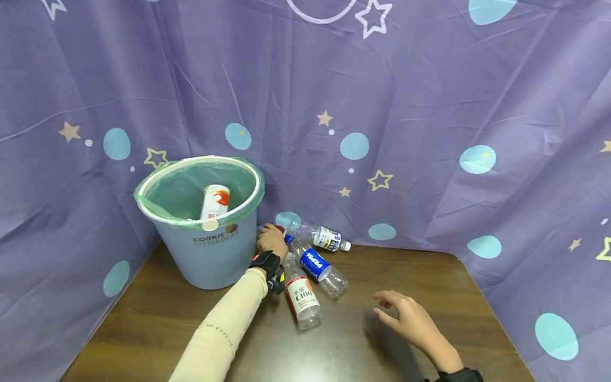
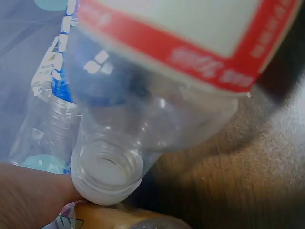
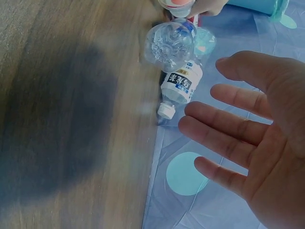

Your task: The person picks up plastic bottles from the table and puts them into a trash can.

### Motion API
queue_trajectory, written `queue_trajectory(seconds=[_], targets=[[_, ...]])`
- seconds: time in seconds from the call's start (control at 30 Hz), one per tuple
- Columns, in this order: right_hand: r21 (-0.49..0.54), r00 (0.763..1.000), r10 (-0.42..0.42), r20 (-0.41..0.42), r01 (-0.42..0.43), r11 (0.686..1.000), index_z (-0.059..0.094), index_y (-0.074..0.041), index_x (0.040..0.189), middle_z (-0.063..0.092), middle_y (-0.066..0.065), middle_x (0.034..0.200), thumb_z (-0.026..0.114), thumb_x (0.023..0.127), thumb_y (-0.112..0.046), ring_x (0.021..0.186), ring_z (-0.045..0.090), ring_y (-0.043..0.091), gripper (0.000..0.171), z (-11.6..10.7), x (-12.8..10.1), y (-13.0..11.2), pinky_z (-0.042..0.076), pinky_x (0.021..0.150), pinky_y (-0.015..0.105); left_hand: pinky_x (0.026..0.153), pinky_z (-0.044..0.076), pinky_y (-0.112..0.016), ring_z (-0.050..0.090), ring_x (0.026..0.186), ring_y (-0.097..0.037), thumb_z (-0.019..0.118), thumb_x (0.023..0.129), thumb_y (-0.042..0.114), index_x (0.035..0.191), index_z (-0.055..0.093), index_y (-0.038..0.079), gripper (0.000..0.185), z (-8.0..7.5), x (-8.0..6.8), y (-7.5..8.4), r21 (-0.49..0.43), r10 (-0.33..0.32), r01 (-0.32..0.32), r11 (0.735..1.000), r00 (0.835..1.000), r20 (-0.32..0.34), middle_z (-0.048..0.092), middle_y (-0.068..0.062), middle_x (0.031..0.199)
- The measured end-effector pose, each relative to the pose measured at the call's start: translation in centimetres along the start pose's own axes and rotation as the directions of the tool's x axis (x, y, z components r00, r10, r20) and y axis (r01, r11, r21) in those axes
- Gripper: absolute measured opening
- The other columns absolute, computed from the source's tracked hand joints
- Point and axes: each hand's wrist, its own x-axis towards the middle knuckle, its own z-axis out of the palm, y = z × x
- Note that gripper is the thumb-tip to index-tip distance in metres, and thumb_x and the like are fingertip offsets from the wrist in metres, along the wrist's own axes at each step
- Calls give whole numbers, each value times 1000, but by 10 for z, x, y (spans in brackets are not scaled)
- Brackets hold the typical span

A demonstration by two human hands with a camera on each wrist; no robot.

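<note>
Where wrist blurs, bucket's can [image 1: 215, 201] overhead.

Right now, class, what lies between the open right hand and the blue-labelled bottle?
In the head view, only bare table separates the right hand from the blue-labelled bottle.

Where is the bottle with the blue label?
In the head view the blue-label bottle lies on the wooden table, right of the bucket, between the red-and-white-label bottle and the small white-capped bottle by the curtain.
</note>
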Motion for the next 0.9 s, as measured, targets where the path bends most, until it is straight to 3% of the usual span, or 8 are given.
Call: queue_trajectory(seconds=[0.13,0.37,0.5,0.63,0.9], targets=[[-2,1000,13,10,-13,1000,73,-16,111,70,-9,92,78,89,-20,87,69,13,23,0,1,0,55,71,30,68,62,-46,70,100,-38,86,77,35,145,40,-13,96,-7,0,-2,20,35,-34,999,999,-22,60,-32,130],[1,1000,7,3,-7,1000,73,-15,112,72,-7,92,78,89,-19,87,69,14,23,2,1,-2,56,71,31,65,62,-40,71,94,-34,91,68,33,138,47,-15,96,-18,-8,-7,-8,86,-88,996,986,-144,65,-28,117],[3,1000,3,3,-4,1000,73,-13,113,73,-6,94,78,89,-19,87,70,15,25,2,1,-3,56,71,32,64,61,-39,70,87,-32,92,65,32,134,50,-16,94,-24,-15,-10,1,136,-139,990,962,-236,64,-24,107],[8,1000,13,18,-13,1000,73,-12,114,73,-6,95,77,90,-20,88,70,15,26,2,0,-4,56,71,32,67,61,-38,70,86,-31,90,67,32,133,50,-17,92,-32,-22,-14,22,195,-197,980,939,-285,63,-22,105],[17,1000,7,9,-7,1000,73,-13,112,73,-7,94,77,90,-20,88,70,16,24,4,0,-6,56,72,32,76,59,-45,68,88,-35,92,65,34,119,54,-10,79,-50,-40,-21,-94,298,-351,932,887,-353,63,-21,101]])
